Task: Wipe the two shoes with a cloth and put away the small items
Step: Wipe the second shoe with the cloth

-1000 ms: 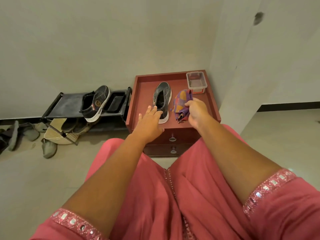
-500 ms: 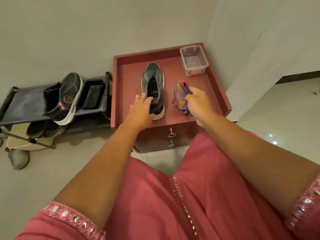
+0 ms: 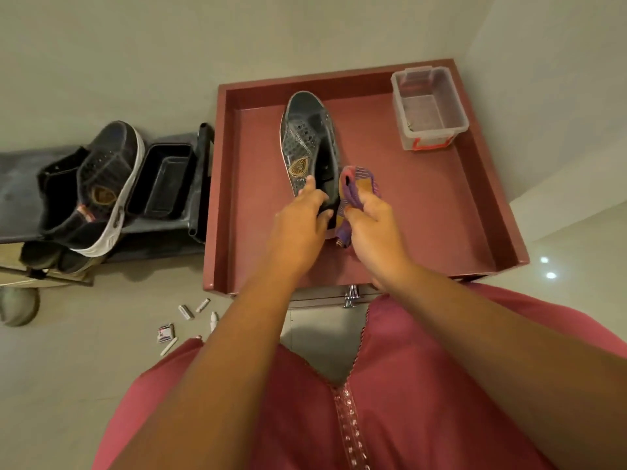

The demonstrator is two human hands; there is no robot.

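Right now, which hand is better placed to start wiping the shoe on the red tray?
The right hand. It already grips the cloth beside the shoe, while the left hand grasps the shoe's heel and can steady it.

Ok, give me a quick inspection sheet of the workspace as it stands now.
Surface: red tray top of a drawer cabinet, bare at right.
Job's things: shoe on the tray; second shoe on the black rack; cloth; small items on the floor; clear box in the tray's far right corner.
Clutter: black tray.
Grippers: left hand gripping the shoe's heel; right hand holding the cloth.
Cables: nothing seen.
Surroundings: plain walls, tiled floor.
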